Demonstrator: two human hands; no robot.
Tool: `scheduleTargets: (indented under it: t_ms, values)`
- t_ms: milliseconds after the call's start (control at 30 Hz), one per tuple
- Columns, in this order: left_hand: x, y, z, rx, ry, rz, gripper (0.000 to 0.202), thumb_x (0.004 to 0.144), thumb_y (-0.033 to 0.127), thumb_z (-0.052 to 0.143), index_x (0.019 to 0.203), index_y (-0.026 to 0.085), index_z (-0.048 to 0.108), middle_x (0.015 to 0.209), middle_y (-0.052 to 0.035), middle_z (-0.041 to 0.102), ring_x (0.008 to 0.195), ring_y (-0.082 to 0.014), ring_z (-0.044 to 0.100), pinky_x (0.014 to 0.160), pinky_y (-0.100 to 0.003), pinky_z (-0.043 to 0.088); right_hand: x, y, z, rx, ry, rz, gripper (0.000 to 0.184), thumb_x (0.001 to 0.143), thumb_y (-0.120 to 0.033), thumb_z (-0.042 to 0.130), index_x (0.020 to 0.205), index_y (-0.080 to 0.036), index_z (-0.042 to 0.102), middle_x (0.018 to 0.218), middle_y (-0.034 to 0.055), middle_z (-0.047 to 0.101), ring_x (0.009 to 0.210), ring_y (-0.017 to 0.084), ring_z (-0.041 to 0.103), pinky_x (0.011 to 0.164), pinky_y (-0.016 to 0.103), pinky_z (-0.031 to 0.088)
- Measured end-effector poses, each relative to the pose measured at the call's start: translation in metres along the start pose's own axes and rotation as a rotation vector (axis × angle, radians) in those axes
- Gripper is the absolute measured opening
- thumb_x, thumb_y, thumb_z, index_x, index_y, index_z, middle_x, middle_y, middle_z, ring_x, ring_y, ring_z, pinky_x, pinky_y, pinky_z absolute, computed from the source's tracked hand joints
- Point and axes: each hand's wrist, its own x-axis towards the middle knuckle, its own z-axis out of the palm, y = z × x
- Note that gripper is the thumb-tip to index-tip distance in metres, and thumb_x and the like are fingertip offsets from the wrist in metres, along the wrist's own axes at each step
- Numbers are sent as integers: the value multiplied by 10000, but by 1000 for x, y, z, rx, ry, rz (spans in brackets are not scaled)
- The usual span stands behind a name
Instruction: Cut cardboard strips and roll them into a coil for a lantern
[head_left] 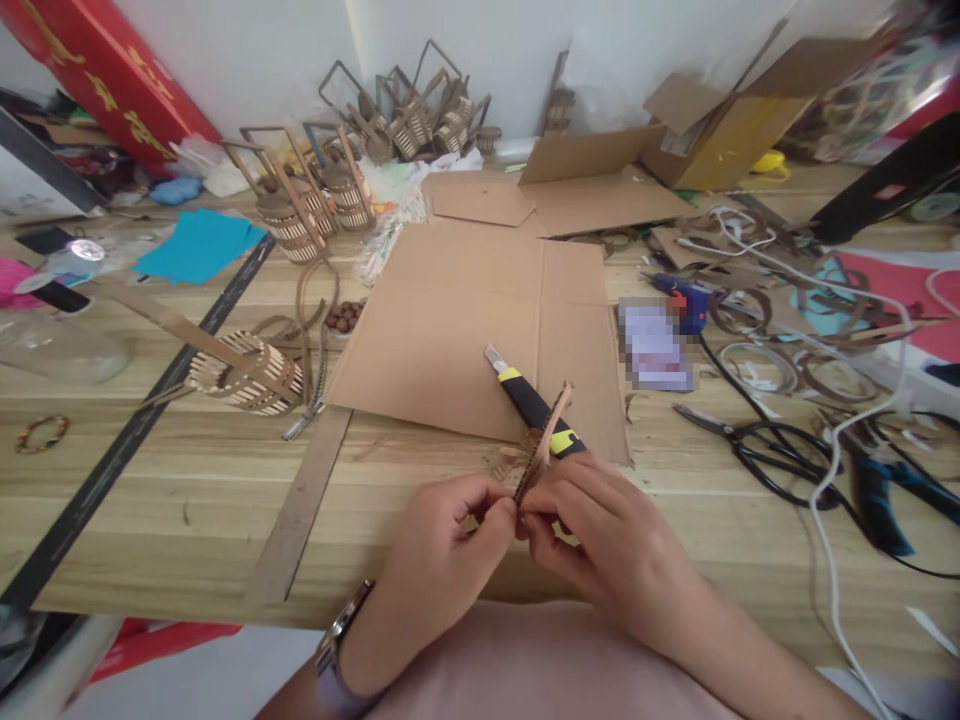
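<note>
A thin strip of corrugated cardboard [541,450] is pinched between both hands near the table's front edge, its far end tilted up and away. My left hand [457,540], with a watch [341,625] on its wrist, grips the strip's near end between thumb and index finger. Just beside it, my right hand [600,520] is closed on the same strip, its fingertips partly hidden. Beyond the right hand lies a utility knife [521,395] in black and yellow, blade showing, on a flat cardboard sheet [450,300]. Small cardboard scraps lie around the strip.
Left stands a small woven basket [255,375] beside a metal ruler [300,510]. More baskets [300,215] sit behind. On the right are scissors [772,455], pliers [885,490], a glue gun [679,300] and a trailing white cable [825,530]. An open cardboard box [712,140] stands at the back.
</note>
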Motion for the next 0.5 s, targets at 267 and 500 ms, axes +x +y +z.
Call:
scheduleTargets:
  t_ms: [267,500]
  values:
    - [1,3,2,45,19,-24,212,768,254,452,605,180,565,583,15,561,599,-133,517,567,-222,363,-6,1,6,19,38,-19,222,885,-57,491,740,-217,541,652,-19,573,617,127,526,639,258,453]
    - [-4,1,4,83,55,78,232,831,238,456,624,182,547,587,23,546,584,-122,500,558,-222,335,-6,-2,3,168,84,128,200,848,-65,489,740,-225,543,635,-31,572,597,111,555,549,206,447]
